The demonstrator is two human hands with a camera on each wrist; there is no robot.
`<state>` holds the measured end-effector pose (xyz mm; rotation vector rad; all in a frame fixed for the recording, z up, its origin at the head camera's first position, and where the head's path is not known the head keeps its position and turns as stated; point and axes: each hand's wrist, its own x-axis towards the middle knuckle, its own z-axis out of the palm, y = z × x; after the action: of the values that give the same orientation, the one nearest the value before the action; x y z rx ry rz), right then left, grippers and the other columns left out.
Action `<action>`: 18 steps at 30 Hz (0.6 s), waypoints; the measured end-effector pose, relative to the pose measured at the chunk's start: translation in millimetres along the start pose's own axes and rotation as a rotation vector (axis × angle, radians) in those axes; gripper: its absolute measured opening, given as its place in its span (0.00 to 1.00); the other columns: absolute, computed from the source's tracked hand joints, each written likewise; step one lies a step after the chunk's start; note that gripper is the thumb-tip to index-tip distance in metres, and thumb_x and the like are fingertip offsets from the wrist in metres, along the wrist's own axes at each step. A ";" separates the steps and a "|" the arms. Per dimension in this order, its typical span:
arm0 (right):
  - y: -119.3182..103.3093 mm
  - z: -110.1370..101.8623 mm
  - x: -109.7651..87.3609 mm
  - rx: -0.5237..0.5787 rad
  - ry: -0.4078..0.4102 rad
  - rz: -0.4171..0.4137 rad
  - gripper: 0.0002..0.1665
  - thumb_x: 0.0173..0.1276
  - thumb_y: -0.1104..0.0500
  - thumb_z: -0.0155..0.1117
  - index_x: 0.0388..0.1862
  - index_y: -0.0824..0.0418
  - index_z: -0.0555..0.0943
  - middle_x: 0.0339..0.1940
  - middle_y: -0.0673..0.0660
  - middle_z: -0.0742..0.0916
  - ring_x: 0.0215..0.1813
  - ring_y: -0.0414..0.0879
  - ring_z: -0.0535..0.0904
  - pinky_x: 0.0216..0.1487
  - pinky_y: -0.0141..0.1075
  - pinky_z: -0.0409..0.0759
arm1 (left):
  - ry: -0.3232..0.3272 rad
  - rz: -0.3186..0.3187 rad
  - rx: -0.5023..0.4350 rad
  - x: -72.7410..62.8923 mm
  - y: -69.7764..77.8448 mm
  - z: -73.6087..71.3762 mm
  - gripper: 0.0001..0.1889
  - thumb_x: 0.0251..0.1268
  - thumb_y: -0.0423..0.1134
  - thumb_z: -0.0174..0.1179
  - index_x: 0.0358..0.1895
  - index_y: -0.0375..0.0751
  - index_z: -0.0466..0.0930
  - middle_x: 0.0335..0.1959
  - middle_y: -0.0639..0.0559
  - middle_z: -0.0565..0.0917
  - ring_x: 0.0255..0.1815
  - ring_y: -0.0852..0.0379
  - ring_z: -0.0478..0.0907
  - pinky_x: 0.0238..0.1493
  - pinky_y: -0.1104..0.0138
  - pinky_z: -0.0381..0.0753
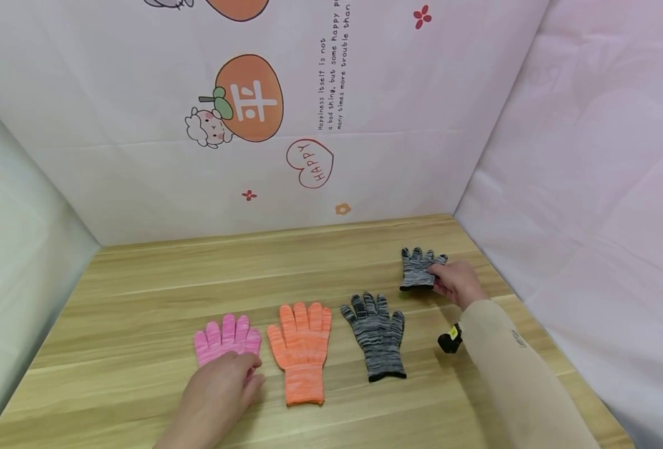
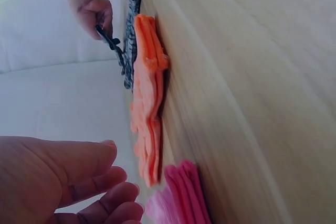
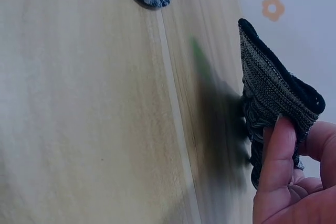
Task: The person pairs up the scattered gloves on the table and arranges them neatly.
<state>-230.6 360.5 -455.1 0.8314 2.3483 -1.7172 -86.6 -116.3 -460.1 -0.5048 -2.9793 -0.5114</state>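
My right hand (image 1: 458, 282) pinches a grey-and-black knit glove (image 1: 419, 270) by its side at the back right. In the right wrist view that glove (image 3: 273, 77) is tilted, its dark cuff turned up, and a shadow falls on the wood beside it. A second grey-and-black glove (image 1: 380, 337) lies flat, fingers pointing away. Left of it lies an orange glove (image 1: 303, 349). My left hand (image 1: 224, 390) hovers at a pink glove (image 1: 227, 337), hiding its cuff in the head view. In the left wrist view its fingers (image 2: 89, 163) are loosely bent, holding nothing.
The wooden tabletop (image 1: 157, 287) meets a printed white back sheet (image 1: 393, 168) at its far edge. White sheets also hang at the left (image 1: 22, 206) and right (image 1: 600, 187). A black wrist camera (image 1: 450, 341) sits by my right sleeve.
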 end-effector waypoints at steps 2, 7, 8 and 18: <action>0.6 0.9 -1.8 0.012 -0.011 -0.003 0.09 0.74 0.57 0.64 0.41 0.63 0.78 0.23 0.47 0.82 0.24 0.38 0.81 0.41 0.34 0.88 | 0.026 0.029 -0.012 4.4 5.3 1.1 0.05 0.63 0.43 0.71 0.39 0.50 0.88 0.26 0.65 0.81 0.30 0.67 0.76 0.36 0.63 0.81; 0.4 4.1 -8.6 0.020 -0.036 -0.015 0.10 0.74 0.57 0.64 0.34 0.61 0.76 0.23 0.47 0.81 0.24 0.37 0.80 0.40 0.33 0.88 | 0.070 0.088 -0.054 17.7 21.1 4.5 0.02 0.65 0.41 0.68 0.36 0.51 0.89 0.27 0.65 0.84 0.28 0.70 0.77 0.34 0.67 0.81; 0.0 4.8 -9.9 0.023 -0.039 -0.021 0.11 0.74 0.57 0.64 0.33 0.61 0.76 0.23 0.48 0.81 0.24 0.37 0.80 0.39 0.32 0.88 | 0.071 0.096 -0.071 21.1 24.5 5.2 0.02 0.66 0.41 0.67 0.35 0.51 0.89 0.27 0.65 0.85 0.28 0.71 0.77 0.33 0.68 0.81; -2.3 10.7 -21.1 -0.019 -0.061 -0.089 0.17 0.75 0.55 0.63 0.25 0.56 0.72 0.20 0.46 0.79 0.23 0.35 0.80 0.37 0.32 0.87 | 0.014 0.143 -0.278 57.4 58.7 15.0 0.06 0.75 0.41 0.63 0.39 0.51 0.88 0.29 0.64 0.85 0.24 0.71 0.73 0.32 0.70 0.78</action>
<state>-216.3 342.7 -448.4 0.6704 2.3913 -1.7247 -121.5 -41.4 -448.6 -0.7260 -2.8435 -0.9151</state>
